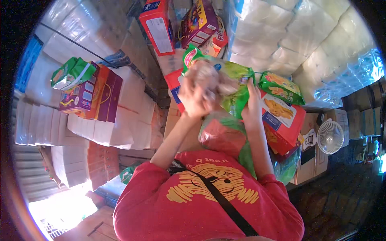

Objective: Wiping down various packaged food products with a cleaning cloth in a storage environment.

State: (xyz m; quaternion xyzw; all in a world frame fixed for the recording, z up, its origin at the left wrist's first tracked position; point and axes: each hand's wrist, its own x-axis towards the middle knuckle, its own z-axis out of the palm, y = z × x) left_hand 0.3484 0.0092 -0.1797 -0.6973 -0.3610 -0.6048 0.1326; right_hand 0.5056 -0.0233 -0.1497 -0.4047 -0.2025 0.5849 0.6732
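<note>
In front of my chest is a green plastic bag (240,71) with some see-through parts. My right hand (252,100) grips its right edge, thumb toward the top. Over the bag's left part is my left hand (195,96), its fingers smeared by motion. Something pale and shiny sits about those fingers, too blurred to name. Below the bag, against my shirt, rests a clear plastic bag with red contents (222,134). Close to my right hand lie a green snack packet (281,86) and a red box (283,114) with yellow food pictured on it.
Upright red (159,30) and purple (200,24) boxes stand ahead. Big plastic-wrapped white bundles (277,36) rise at far right. On the left, a purple gift box (108,94) carries a green packet (72,72). A white fan (330,137) stands on cartons at right.
</note>
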